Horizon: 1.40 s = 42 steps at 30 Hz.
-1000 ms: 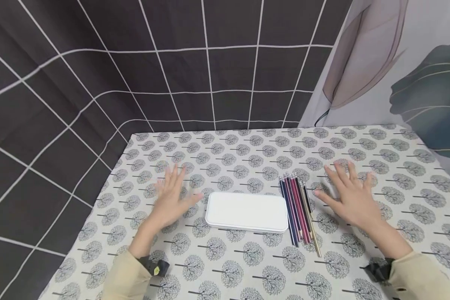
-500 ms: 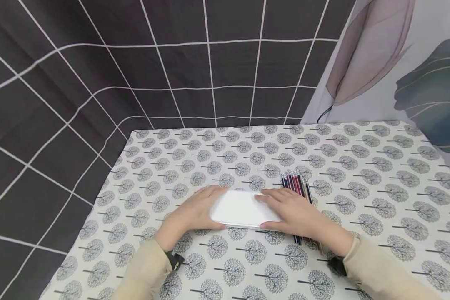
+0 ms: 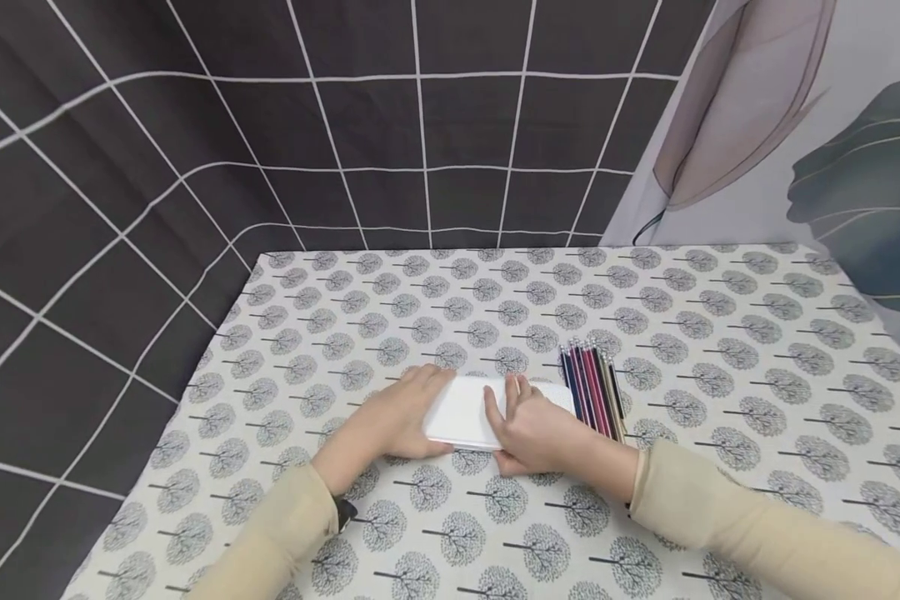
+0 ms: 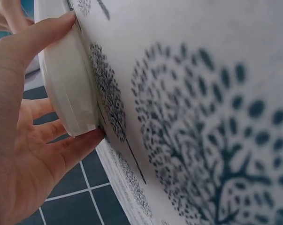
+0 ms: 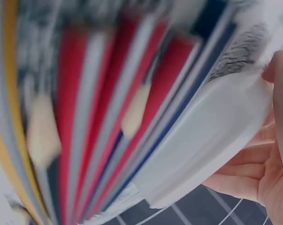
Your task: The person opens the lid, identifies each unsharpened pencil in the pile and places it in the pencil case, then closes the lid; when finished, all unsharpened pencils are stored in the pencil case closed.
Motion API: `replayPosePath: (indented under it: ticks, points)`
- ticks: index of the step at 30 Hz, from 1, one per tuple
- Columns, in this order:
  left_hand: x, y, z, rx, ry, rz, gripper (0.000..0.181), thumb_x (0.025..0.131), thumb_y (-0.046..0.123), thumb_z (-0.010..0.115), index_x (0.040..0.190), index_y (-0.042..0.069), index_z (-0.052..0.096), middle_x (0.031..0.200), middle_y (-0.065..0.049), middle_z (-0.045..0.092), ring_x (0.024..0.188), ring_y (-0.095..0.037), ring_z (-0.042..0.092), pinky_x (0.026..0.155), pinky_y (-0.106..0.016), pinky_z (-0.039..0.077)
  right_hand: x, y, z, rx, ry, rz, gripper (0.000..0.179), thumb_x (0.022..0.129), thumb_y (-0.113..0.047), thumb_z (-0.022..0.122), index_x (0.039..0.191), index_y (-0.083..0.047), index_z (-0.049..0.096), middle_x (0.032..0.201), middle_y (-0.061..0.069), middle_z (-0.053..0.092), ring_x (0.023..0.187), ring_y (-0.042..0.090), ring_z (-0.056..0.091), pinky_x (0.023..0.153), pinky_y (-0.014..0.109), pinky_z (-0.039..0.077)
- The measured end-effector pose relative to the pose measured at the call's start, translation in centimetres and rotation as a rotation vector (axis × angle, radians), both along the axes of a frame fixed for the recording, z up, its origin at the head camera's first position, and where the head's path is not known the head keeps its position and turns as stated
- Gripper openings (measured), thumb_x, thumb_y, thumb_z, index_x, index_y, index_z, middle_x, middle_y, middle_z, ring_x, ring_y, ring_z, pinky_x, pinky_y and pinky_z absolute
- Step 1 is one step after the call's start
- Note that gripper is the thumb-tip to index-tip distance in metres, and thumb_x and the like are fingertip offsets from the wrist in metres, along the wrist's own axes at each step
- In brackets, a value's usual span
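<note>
A flat white case (image 3: 461, 408) with rounded corners lies on the patterned cloth, partly covered by both hands. My left hand (image 3: 401, 417) grips its left end, thumb along the near edge and fingers toward the far side. In the left wrist view, thumb and fingers span the case (image 4: 68, 79). Over its right half, my right hand (image 3: 536, 429) holds it with the thumb at the near edge and fingers bent across the top. Several pencils (image 3: 592, 392) lie side by side just right of the case. Close up in the right wrist view, the pencils (image 5: 96, 122) look blurred.
A tree-print cloth (image 3: 690, 350) covers the table. Behind it and on the left hangs a dark curtain (image 3: 465, 125) with white grid lines. At the back right, a pale leaf-print curtain (image 3: 750, 142) meets the table edge, with a thin black cable there.
Both hands came in from either side and took hold of the case. The right hand then slid left along it, uncovering the pencils. The case stayed about where it was.
</note>
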State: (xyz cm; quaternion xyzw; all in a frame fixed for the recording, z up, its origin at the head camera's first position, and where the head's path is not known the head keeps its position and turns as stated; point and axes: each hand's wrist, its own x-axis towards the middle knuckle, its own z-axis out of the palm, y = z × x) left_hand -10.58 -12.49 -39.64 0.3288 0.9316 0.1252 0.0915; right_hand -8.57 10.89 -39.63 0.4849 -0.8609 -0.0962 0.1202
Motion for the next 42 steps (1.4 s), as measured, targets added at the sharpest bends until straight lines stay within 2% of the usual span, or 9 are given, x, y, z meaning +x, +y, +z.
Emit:
replayPosePath:
  ticks: [7, 13, 18, 24, 27, 31, 34, 39, 42]
  points:
    - [0.1, -0.3, -0.1, 0.045, 0.019, 0.001, 0.098, 0.064, 0.053, 0.076, 0.14, 0.006, 0.035, 0.129, -0.01, 0.049, 0.11, -0.021, 0.049, 0.09, -0.034, 0.048, 1.1, -1.5, 0.6, 0.232, 0.153, 0.057, 0.058, 0.09, -0.042, 0.049, 0.126, 0.003, 0.054, 0.098, 0.031, 0.064, 0.086, 0.036, 0.068, 0.062, 0.032, 0.058]
    - [0.2, -0.1, 0.0, 0.008, 0.034, -0.014, 0.099, 0.066, 0.057, 0.074, 0.141, 0.005, 0.034, 0.134, -0.015, 0.046, 0.12, -0.029, 0.046, 0.105, -0.045, 0.036, 2.1, -2.8, 0.9, 0.209, 0.146, 0.06, 0.038, 0.09, -0.021, 0.058, 0.116, 0.006, 0.061, 0.09, 0.028, 0.067, 0.081, 0.033, 0.069, 0.057, 0.027, 0.057]
    - [0.3, 0.0, 0.1, -0.055, 0.046, 0.0, 0.101, 0.067, 0.061, 0.071, 0.144, 0.008, 0.031, 0.138, -0.015, 0.043, 0.126, -0.032, 0.043, 0.108, -0.054, 0.027, 2.3, -3.3, 0.9, 0.237, 0.213, 0.078, 0.031, 0.09, -0.018, 0.058, 0.11, 0.005, 0.065, 0.086, 0.024, 0.069, 0.077, 0.03, 0.07, 0.057, 0.026, 0.057]
    - [0.6, 0.0, 0.2, -0.026, 0.022, 0.015, 0.103, 0.066, 0.058, 0.073, 0.144, 0.008, 0.031, 0.14, -0.015, 0.041, 0.126, -0.03, 0.042, 0.107, -0.044, 0.035, 2.1, -3.1, 1.1, 0.294, 0.244, 0.146, 0.032, 0.092, -0.018, 0.054, 0.113, 0.003, 0.064, 0.085, 0.021, 0.07, 0.076, 0.028, 0.07, 0.06, 0.026, 0.057]
    - [0.6, -0.1, 0.2, -0.022, 0.016, 0.032, 0.103, 0.065, 0.058, 0.074, 0.145, 0.01, 0.03, 0.14, -0.013, 0.041, 0.125, -0.028, 0.042, 0.101, -0.043, 0.041, 1.8, -2.8, 1.3, 0.286, 0.207, 0.18, 0.034, 0.09, -0.017, 0.055, 0.116, 0.004, 0.061, 0.087, 0.022, 0.07, 0.076, 0.029, 0.07, 0.062, 0.027, 0.057]
    - [0.5, -0.1, 0.1, -0.001, 0.012, 0.036, 0.103, 0.065, 0.057, 0.075, 0.145, 0.01, 0.03, 0.139, -0.012, 0.04, 0.123, -0.027, 0.042, 0.095, -0.043, 0.046, 1.4, -2.1, 1.7, 0.303, 0.247, 0.208, 0.038, 0.091, -0.025, 0.055, 0.121, -0.002, 0.06, 0.091, 0.017, 0.071, 0.078, 0.024, 0.07, 0.062, 0.025, 0.057]
    - [0.5, -0.2, -0.2, 0.037, -0.015, 0.036, 0.104, 0.064, 0.057, 0.075, 0.145, 0.008, 0.03, 0.138, -0.014, 0.04, 0.122, -0.028, 0.042, 0.094, -0.044, 0.047, 1.0, -1.0, 1.9, 0.262, 0.228, 0.177, 0.045, 0.091, -0.038, 0.054, 0.122, -0.007, 0.06, 0.101, 0.013, 0.07, 0.083, 0.022, 0.069, 0.068, 0.028, 0.058]
    - [0.3, -0.9, -0.4, 0.099, -0.16, 0.079, 0.115, 0.061, 0.059, 0.076, 0.149, 0.011, 0.02, 0.145, -0.015, 0.033, 0.129, -0.029, 0.037, 0.102, -0.05, 0.039, -0.1, 2.0, 1.8, 0.002, -0.035, 0.086, 0.055, 0.088, -0.046, 0.055, 0.124, -0.003, 0.057, 0.117, 0.017, 0.062, 0.097, 0.027, 0.065, 0.079, 0.036, 0.056]
    - [0.2, -1.8, -0.4, 0.178, -0.273, 0.133, 0.12, 0.06, 0.054, 0.08, 0.151, 0.013, 0.012, 0.151, -0.012, 0.026, 0.135, -0.028, 0.031, 0.108, -0.048, 0.03, -1.2, 3.8, 1.5, -0.172, -0.129, 0.104, 0.054, 0.091, -0.045, 0.052, 0.122, 0.0, 0.057, 0.117, 0.017, 0.063, 0.096, 0.028, 0.066, 0.076, 0.033, 0.057]
